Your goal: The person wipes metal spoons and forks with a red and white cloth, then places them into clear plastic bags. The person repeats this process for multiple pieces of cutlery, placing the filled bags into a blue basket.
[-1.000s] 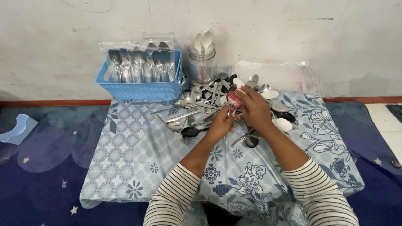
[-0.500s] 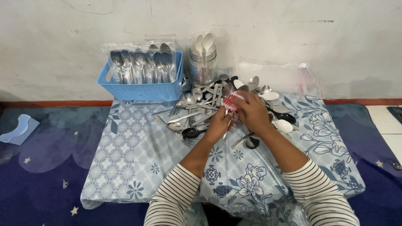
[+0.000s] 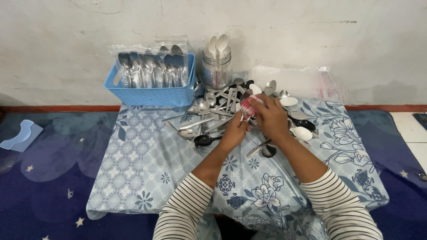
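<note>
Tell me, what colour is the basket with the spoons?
Blue; the basket shows best in the head view.

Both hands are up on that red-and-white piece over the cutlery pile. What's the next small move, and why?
Probably draw the red-and-white piece back toward the body, off the loose cutlery pile. The right hand wraps it from above and the left hand pinches beneath, right over tangled spoons, so working there risks snagging. The tablecloth nearer the body is bare. What the piece is, I cannot tell.

One blue basket [image 3: 151,91] of bagged spoons, one clear jar [image 3: 216,66] holding about three white spoons, two hands, and a loose cutlery pile [image 3: 213,113] too tangled to count.
</note>
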